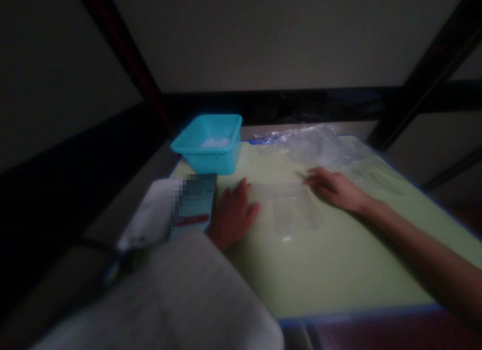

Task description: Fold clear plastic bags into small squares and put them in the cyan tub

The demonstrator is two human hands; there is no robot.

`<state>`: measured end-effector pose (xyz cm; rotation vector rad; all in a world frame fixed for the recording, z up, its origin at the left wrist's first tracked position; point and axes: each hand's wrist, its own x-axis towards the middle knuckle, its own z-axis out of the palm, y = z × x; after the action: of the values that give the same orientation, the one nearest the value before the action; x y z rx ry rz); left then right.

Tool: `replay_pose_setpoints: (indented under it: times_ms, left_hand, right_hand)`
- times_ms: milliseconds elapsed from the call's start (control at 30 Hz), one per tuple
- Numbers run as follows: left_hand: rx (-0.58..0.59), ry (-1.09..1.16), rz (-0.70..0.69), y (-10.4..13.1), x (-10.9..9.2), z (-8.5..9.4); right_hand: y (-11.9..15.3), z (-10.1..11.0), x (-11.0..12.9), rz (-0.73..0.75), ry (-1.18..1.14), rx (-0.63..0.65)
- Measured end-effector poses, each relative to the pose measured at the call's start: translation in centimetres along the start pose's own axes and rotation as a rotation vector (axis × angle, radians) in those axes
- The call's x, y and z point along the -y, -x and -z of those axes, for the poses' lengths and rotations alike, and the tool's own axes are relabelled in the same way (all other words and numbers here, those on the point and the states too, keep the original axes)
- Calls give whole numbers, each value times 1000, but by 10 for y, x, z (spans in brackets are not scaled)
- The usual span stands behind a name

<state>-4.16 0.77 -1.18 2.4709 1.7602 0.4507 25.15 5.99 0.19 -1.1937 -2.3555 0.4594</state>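
A clear flat plastic bag (295, 209) lies on the pale yellow-green tabletop (339, 269), between my two hands. My left hand (233, 217) rests just left of it, thumb and fingers apart, holding nothing that I can see. To the right, my right hand (333, 188) reaches in with loosely bent fingers, their tips close to the bag's upper right corner. Whether those fingertips touch the film is too blurred to tell. A large pale grey object (188, 300) in the foreground hides my left forearm.
At the back left stands a turquoise plastic basin (216, 161) with something whitish inside. Crumpled clear plastic (316, 144) spreads over the back right. Beside my left hand is a flat, partly pixelated object (198, 202) with a red strip (192, 220) on it.
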Motion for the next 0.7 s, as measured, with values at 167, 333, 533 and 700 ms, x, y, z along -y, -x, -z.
replay_pose_setpoints:
  times_ms: [167, 333, 533, 700]
  left_hand:
    - [-11, -22, -11, 0, 1, -1]
    - [-35, 92, -3, -2, 5, -5]
    - [-49, 224, 22, -3, 10, -11]
    - [-79, 286, -5, -2, 11, -12]
  right_hand:
    - [-2, 1, 0, -16, -16, -5]
    - [-3, 2, 4, -37, 2, -20]
    - [-3, -4, 4, -43, 10, -82]
    - [-2, -10, -2, -78, -197, -136]
